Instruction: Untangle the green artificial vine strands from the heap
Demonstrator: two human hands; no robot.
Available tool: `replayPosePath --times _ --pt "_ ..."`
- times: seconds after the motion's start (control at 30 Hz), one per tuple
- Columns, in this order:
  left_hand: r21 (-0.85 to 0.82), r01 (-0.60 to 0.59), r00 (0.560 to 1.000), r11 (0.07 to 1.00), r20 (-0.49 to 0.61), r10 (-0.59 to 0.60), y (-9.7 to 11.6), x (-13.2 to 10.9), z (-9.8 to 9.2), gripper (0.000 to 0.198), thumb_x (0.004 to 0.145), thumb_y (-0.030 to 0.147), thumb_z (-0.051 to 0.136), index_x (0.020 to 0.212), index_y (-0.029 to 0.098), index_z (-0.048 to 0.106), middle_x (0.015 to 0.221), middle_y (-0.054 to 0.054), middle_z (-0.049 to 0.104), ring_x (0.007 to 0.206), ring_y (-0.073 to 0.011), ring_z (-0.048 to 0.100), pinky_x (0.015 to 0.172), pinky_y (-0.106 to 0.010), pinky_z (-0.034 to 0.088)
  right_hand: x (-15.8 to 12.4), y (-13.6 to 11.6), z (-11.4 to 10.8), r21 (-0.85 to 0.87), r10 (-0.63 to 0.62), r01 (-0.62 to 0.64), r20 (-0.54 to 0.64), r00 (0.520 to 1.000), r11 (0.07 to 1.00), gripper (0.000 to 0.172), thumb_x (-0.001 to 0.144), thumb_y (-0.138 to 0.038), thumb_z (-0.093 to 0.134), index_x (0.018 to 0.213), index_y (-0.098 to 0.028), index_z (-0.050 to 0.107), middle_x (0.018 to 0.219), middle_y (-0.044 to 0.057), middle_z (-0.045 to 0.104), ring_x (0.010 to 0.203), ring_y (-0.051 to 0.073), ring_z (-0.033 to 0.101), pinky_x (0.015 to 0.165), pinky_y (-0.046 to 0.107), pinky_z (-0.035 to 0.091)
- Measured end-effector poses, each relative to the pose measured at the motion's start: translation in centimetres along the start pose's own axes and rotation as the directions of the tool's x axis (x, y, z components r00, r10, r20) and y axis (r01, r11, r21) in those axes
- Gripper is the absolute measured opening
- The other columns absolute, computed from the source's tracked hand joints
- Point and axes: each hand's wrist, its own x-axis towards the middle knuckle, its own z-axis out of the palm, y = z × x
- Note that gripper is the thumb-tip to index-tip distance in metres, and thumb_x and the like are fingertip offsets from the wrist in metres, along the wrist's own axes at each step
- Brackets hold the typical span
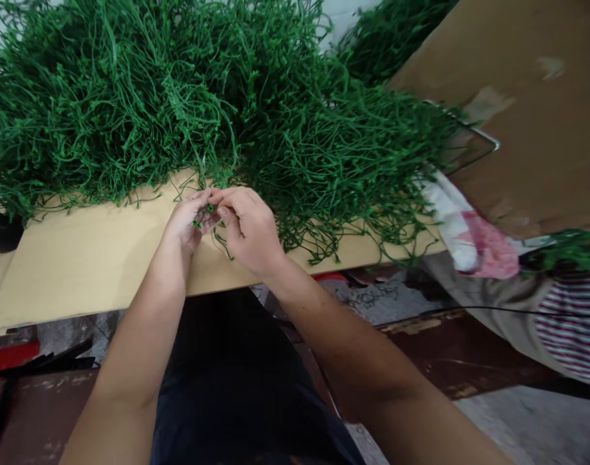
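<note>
Both my hands meet over the cardboard-covered table (101, 252), just in front of a big heap of thin green plastic plant stems (144, 97). My left hand (190, 216) is curled around a green stem (198, 223), whose small tips show between the fingers. Thumb and forefinger of my right hand (249, 223) are pinched together at the same stem, touching the left fingertips. A thin end of stem hangs below the hands. Exactly what the right fingertips grip is partly hidden.
A second pile of green stems (333, 148) spreads right, some overhanging the table edge. A large brown cardboard sheet (532, 129) leans at the right, with a bent metal wire (488, 142) by it. Below are a pink-and-white cloth (483, 245) and another person's striped garment (576, 323).
</note>
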Motion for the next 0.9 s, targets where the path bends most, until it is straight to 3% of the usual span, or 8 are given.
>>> replayPosePath --times 0.17,0.27,0.37,0.5,0.57,0.67,0.77,0.9 --pt "0.060 -0.017 0.995 0.998 -0.101 0.023 0.3 0.4 0.2 0.020 0.081 0.008 0.044 0.064 0.014 0.051 0.046 0.005 0.048 0.039 -0.0043 0.042 0.044 -0.017 0.035 -1.5 -1.2 0.0 0.010 -0.006 0.005 0.101 0.995 1.000 0.016 0.084 -0.013 0.037 0.074 -0.019 0.048 0.075 0.006 0.059 0.076 0.016 0.054 0.073 0.031 0.045" --pt "-0.021 -0.049 0.970 0.999 -0.237 0.043 0.9 0.4 -0.2 0.027 0.087 0.011 0.036 0.064 0.018 0.049 0.054 0.003 0.058 0.053 -0.0066 0.052 0.055 -0.019 0.043 -2.8 -3.6 -0.3 0.074 -0.209 0.199 0.166 0.964 0.977 0.017 0.081 -0.008 0.036 0.073 -0.018 0.047 0.071 0.004 0.057 0.070 0.014 0.052 0.068 0.029 0.044" --pt "-0.022 -0.029 0.989 0.999 -0.142 0.026 1.1 -0.1 -0.8 0.025 0.088 0.016 0.042 0.067 0.020 0.054 0.064 0.002 0.066 0.072 -0.0089 0.060 0.073 -0.022 0.048 -2.6 -4.8 -2.1 0.015 -0.318 0.322 0.219 0.923 0.947 0.018 0.083 -0.011 0.037 0.072 -0.019 0.048 0.070 0.004 0.058 0.069 0.015 0.051 0.068 0.030 0.046" --pt "0.009 0.063 0.997 0.998 0.038 -0.063 0.7 -0.4 -1.1 0.017 0.085 0.021 0.049 0.072 0.015 0.058 0.072 -0.002 0.068 0.077 -0.0124 0.065 0.080 -0.029 0.052 -0.9 -1.3 -7.1 -0.338 0.027 -0.007 0.055 0.998 0.941 0.019 0.086 -0.024 0.040 0.071 -0.020 0.051 0.073 0.007 0.059 0.076 0.020 0.054 0.072 0.038 0.046" --pt "0.009 0.088 0.994 0.996 0.058 -0.089 0.5 -0.1 -1.1 0.014 0.083 0.022 0.051 0.076 0.014 0.061 0.075 -0.003 0.068 0.079 -0.0133 0.066 0.080 -0.030 0.052 -0.4 1.4 -9.6 -0.473 0.137 -0.162 -0.088 0.987 0.866 0.014 0.082 -0.030 0.046 0.073 -0.020 0.052 0.082 0.010 0.059 0.087 0.025 0.053 0.078 0.044 0.044" --pt "0.014 0.094 0.992 0.995 0.080 -0.095 0.5 0.2 -0.9 0.015 0.082 0.022 0.051 0.078 0.014 0.063 0.078 -0.005 0.070 0.087 -0.0154 0.066 0.081 -0.030 0.053 -0.7 3.2 -11.2 -0.536 0.173 -0.261 -0.210 0.962 0.803 0.022 0.076 -0.038 0.056 0.087 -0.018 0.055 0.105 0.017 0.052 0.106 0.031 0.045 0.080 0.048 0.043" --pt "0.020 0.075 0.990 0.997 0.116 -0.077 0.5 0.1 -0.6 0.015 0.082 0.023 0.053 0.078 0.014 0.064 0.079 -0.005 0.070 0.090 -0.0161 0.066 0.077 -0.027 0.054 -1.3 1.7 -9.1 -0.480 0.149 -0.206 -0.153 0.977 0.853 0.028 0.081 -0.040 0.051 0.098 -0.017 0.054 0.108 0.017 0.048 0.107 0.031 0.043 0.079 0.049 0.043" --pt "0.019 0.075 0.992 0.997 0.097 -0.077 0.5 -0.2 -0.5 0.014 0.081 0.023 0.054 0.080 0.014 0.064 0.069 -0.003 0.068 0.073 -0.0121 0.066 0.063 -0.020 0.053 -1.3 -1.6 -3.3 -0.326 0.038 -0.013 0.069 0.997 0.945 0.031 0.083 -0.035 0.050 0.109 -0.018 0.053 0.111 0.014 0.049 0.106 0.028 0.043 0.089 0.048 0.040"
